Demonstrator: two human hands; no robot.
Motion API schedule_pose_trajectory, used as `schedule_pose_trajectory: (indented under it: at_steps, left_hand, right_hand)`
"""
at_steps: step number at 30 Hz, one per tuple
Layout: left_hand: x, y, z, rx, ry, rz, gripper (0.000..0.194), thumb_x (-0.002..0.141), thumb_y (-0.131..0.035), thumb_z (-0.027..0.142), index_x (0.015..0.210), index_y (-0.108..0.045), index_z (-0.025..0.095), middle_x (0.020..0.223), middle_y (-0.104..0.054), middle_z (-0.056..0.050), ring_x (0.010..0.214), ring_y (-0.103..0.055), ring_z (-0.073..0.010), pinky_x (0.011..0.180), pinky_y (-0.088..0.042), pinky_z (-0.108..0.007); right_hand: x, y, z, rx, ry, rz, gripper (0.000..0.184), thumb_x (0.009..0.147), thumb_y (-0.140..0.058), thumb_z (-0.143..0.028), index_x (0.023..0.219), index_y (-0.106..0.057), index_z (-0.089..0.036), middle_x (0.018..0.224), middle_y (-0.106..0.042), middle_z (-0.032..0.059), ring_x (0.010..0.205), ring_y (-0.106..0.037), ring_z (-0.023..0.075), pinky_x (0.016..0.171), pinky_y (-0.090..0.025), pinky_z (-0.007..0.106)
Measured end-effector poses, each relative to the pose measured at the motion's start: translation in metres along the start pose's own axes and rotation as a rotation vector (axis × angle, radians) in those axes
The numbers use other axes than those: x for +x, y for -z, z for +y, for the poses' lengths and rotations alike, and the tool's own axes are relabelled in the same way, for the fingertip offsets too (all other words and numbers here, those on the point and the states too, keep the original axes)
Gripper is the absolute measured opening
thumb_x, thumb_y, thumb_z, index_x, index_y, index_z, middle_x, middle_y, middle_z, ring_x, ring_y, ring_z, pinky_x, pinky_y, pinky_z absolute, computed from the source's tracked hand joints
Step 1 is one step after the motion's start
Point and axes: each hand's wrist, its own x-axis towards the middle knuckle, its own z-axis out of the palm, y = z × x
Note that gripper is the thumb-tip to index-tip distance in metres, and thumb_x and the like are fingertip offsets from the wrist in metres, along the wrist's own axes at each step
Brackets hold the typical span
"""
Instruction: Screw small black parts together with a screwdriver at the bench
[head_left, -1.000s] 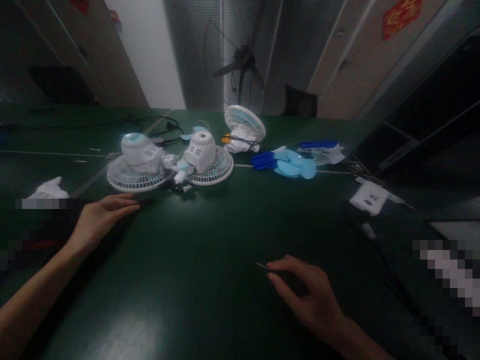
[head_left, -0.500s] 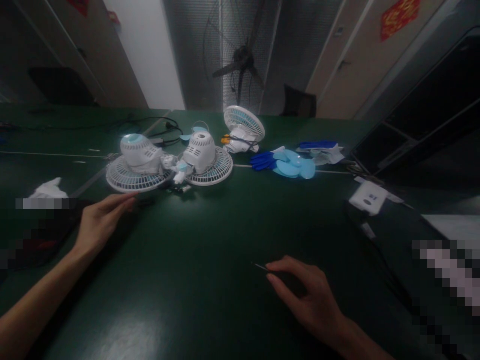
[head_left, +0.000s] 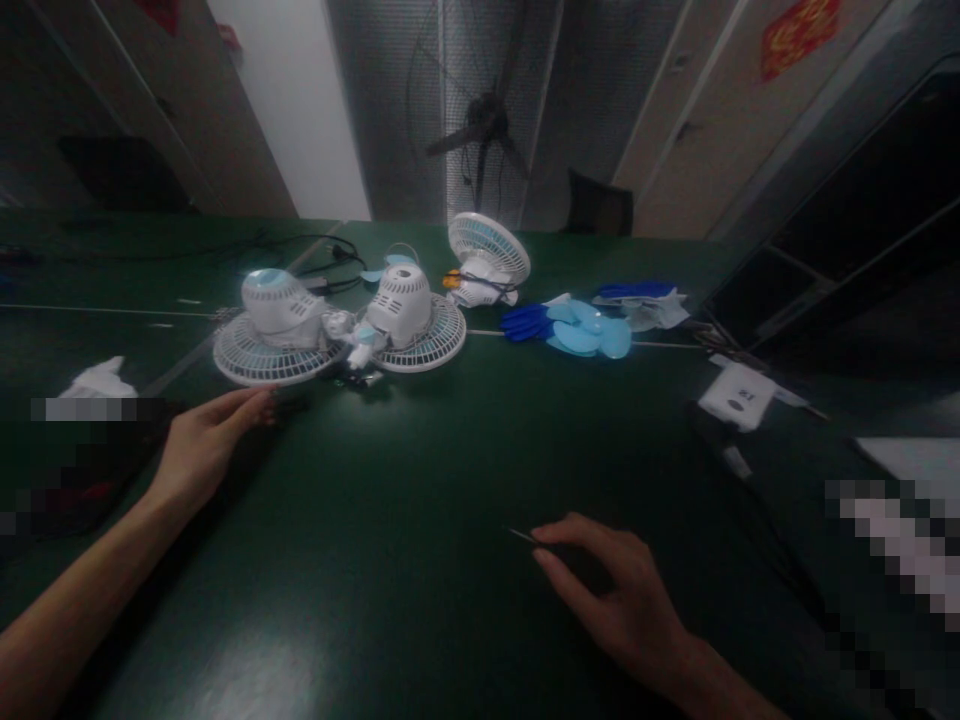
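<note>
In the head view, my right hand [head_left: 611, 595] is low on the right, over the green table [head_left: 420, 470]. Its thumb and forefinger pinch a thin metal rod [head_left: 520, 536] that points left; its exact kind is too small to tell. On the left, my left hand [head_left: 206, 435] has its fingertips pressed together just below the front rim of a white fan [head_left: 277, 318] lying face down. Whatever those fingers hold, if anything, is hidden. A second white fan [head_left: 405, 315] lies face down beside the first, with small parts between them.
Farther back, a third small fan [head_left: 487, 255] tilts upward. Light-blue fan blades [head_left: 589, 328] lie by blue gloves [head_left: 525, 322]. At right are a white box [head_left: 739, 395] and a black cable [head_left: 765, 520]. White crumpled material [head_left: 101, 378] lies at far left.
The fingers of my left hand have drawn closer together near the fan's rim. My right hand stays in nearly the same place with the thin rod.
</note>
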Motion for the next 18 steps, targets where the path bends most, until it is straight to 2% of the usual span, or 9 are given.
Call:
schedule_pose_trajectory:
  at_steps: [3,7,13,15,18]
  left_hand:
    - [0.002,0.000,0.000,-0.211,0.135,-0.049,0.056,0.084,-0.080,0.039,0.134,-0.068,0.016,0.123,-0.075,-0.005,0.098,-0.070,-0.0172,0.083,-0.059,-0.023]
    - [0.004,0.002,-0.002,-0.254,0.143,-0.032,0.056,0.080,-0.085,0.034,0.131,-0.071,0.016,0.121,-0.077,-0.005,0.099,-0.070,-0.0182,0.081,-0.059,-0.023]
    - [0.001,0.002,0.000,-0.230,0.127,0.001,0.058,0.076,-0.087,0.038,0.127,-0.072,0.013,0.115,-0.078,-0.006,0.095,-0.072,-0.0194,0.083,-0.059,-0.026]
    - [-0.001,0.002,0.004,-0.150,0.101,0.022,0.061,0.075,-0.086,0.043,0.125,-0.073,0.011,0.110,-0.079,-0.008,0.093,-0.072,-0.0213,0.080,-0.059,-0.028]
    - [-0.006,0.002,0.010,0.027,0.054,0.007,0.058,0.078,-0.082,0.053,0.121,-0.075,0.014,0.103,-0.079,-0.005,0.092,-0.071,-0.0223,0.078,-0.057,-0.027]
  right_hand:
    - [-0.001,-0.001,0.002,-0.012,-0.002,-0.012,0.014,0.098,-0.065,-0.024,0.110,-0.071,-0.025,0.089,-0.078,0.0021,0.073,-0.075,0.0191,0.066,-0.059,0.031]
    - [-0.003,-0.002,0.005,0.001,0.001,-0.038,0.015,0.099,-0.064,-0.025,0.113,-0.070,-0.025,0.092,-0.078,0.0024,0.076,-0.076,0.0191,0.067,-0.059,0.030]
    - [-0.002,-0.001,0.003,0.004,-0.002,-0.024,0.015,0.097,-0.066,-0.022,0.112,-0.069,-0.026,0.091,-0.078,0.0009,0.074,-0.075,0.0186,0.066,-0.057,0.030]
    - [-0.001,-0.001,0.002,0.008,-0.003,-0.024,0.016,0.097,-0.066,-0.021,0.112,-0.069,-0.026,0.092,-0.078,0.0012,0.076,-0.076,0.0191,0.066,-0.057,0.030]
    - [0.000,-0.001,0.001,0.019,-0.003,-0.027,0.015,0.097,-0.065,-0.021,0.111,-0.069,-0.025,0.091,-0.077,0.0012,0.075,-0.075,0.0188,0.066,-0.057,0.030]
